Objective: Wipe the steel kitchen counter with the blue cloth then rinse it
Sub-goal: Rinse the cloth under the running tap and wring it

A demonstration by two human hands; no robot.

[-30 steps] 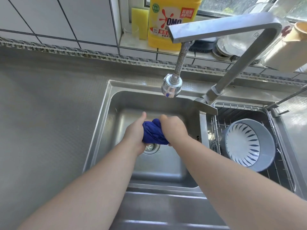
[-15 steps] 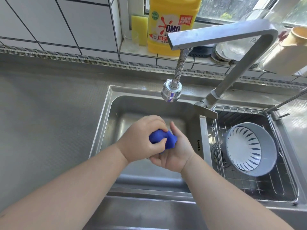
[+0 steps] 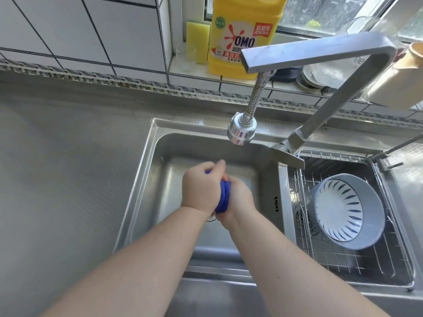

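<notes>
Steel sink [image 3: 146,179] beneath window, tiled wall [image 3: 68,30] behind

Matt brushed steel counter [image 3: 68,179], glossy metal sink [image 3: 146,179], soft blue cloth [image 3: 223,196].

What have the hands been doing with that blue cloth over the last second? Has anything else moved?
Both hands kept hold of the blue cloth over the sink and twisted it. A second ago the cloth bulged between the knuckles; now the left hand has rolled over the top and the right hand grips from beside and below, so only a thin strip shows. No water runs from the tap. The colander stayed put.
</notes>
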